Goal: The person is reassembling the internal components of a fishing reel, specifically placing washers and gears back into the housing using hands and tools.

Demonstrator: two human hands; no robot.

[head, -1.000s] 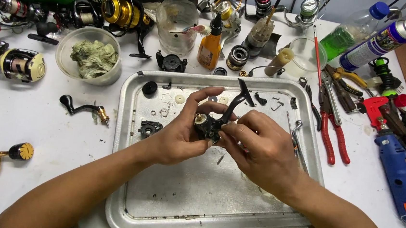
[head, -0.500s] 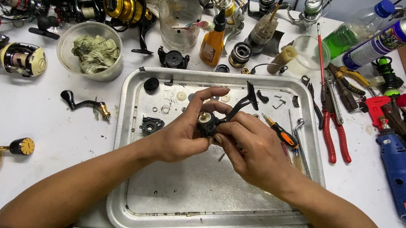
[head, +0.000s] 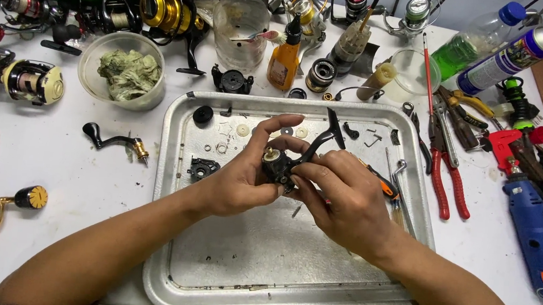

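Note:
Over the metal tray (head: 210,277) both of my hands hold a black fishing reel body (head: 281,165) with a thin black stem sticking up to the right. My left hand (head: 244,176) cups the body from the left, fingers curled over its top. From the right, my right hand (head: 345,200) pinches the body's lower front. Small washers, screws and a black gear part (head: 202,168) lie scattered on the tray's far half. An orange-handled tool (head: 382,184) lies on the tray, partly hidden by my right hand.
Red-handled pliers (head: 440,179) and a blue rotary tool (head: 538,248) lie right of the tray. Several reels, an orange oil bottle (head: 284,60), a bowl with a rag (head: 123,73) and spray bottles crowd the table's far side. Crank handles (head: 114,140) lie to the left.
My hands and the reel body stay in about the same spot over the tray. The fingers shifted slightly on the body, and the orange-handled tool now shows beside my right hand.

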